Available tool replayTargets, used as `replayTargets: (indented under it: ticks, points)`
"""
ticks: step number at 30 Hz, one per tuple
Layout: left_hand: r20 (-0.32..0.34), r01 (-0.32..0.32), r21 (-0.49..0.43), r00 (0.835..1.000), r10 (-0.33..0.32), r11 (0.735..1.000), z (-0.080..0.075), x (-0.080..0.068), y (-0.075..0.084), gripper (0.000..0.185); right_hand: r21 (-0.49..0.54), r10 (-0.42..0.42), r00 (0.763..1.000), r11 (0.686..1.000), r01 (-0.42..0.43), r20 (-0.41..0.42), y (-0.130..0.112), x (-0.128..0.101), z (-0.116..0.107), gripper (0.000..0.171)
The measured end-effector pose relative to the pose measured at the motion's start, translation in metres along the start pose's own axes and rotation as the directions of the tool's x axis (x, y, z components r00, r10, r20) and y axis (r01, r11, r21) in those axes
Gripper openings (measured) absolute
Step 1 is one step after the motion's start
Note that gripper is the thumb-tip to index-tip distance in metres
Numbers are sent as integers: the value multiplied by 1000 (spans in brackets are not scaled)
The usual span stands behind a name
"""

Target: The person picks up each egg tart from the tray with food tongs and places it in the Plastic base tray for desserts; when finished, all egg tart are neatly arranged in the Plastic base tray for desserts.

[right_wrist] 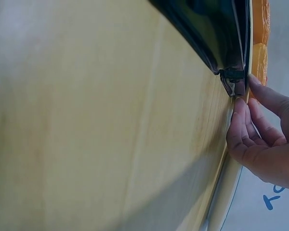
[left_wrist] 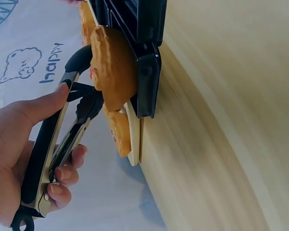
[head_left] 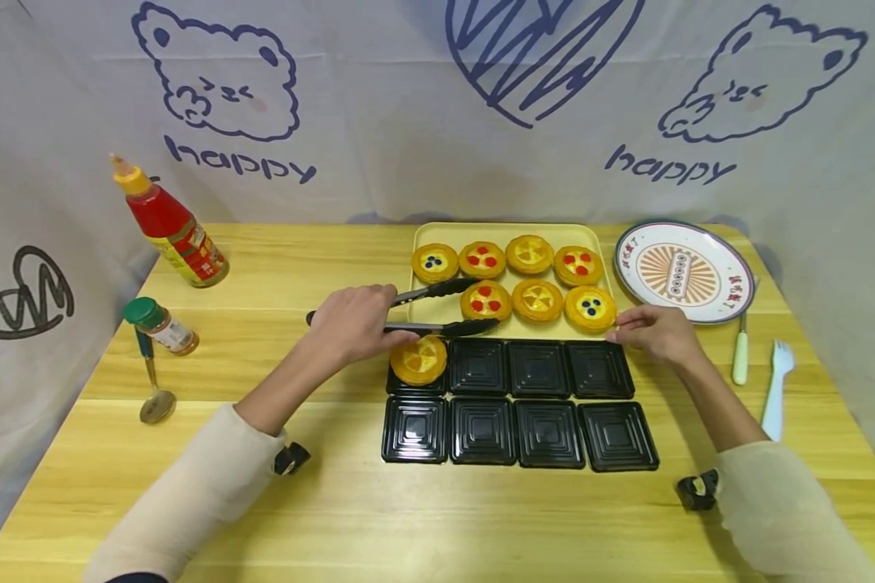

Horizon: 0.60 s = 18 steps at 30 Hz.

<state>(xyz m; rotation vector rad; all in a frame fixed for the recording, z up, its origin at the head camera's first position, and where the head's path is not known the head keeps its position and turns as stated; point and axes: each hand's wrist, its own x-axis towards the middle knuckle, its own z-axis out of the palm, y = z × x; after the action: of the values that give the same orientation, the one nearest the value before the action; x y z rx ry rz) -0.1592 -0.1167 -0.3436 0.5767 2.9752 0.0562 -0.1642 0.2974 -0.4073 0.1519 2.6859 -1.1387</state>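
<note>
My left hand (head_left: 355, 324) grips black-and-steel tongs (left_wrist: 44, 149) by the handles. Their parted tips straddle the left side of a red-dotted egg tart (head_left: 487, 300), the front-left one on a pale yellow tray (head_left: 437, 312). At the tray's front right corner, my right hand (head_left: 659, 332) pinches the edge between thumb and fingers (right_wrist: 241, 120). Beside that hand lies a tart with blue dots (head_left: 591, 308). A tart with yellow wedges (head_left: 419, 360) sits in the back-left black square holder, just below the tongs.
More black square holders (head_left: 483, 431) form two rows before the tray. A patterned plate (head_left: 681, 311), a green-handled utensil (head_left: 740, 356) and a pale blue fork (head_left: 776, 389) lie right. Left are a red sauce bottle (head_left: 171, 223), a green-capped jar (head_left: 166, 328) and a ladle (head_left: 157, 405).
</note>
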Motion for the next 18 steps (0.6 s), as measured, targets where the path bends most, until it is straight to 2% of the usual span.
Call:
replayTargets:
  ticks: [10,14,18]
  points:
    - [-105,-111,18,988,112,994,-6,-49,-3,67,16,-21,1000,1000,21,-5,0,0,-3,43]
    - [-94,-138,37,986,141,990,-4,-60,-1,68,18,-10,1000,1000,10,2,0,0,-2,43]
    - [-71,-141,48,987,144,989,0,-65,1,67,8,-1,1000,1000,1,5,0,0,-1,44]
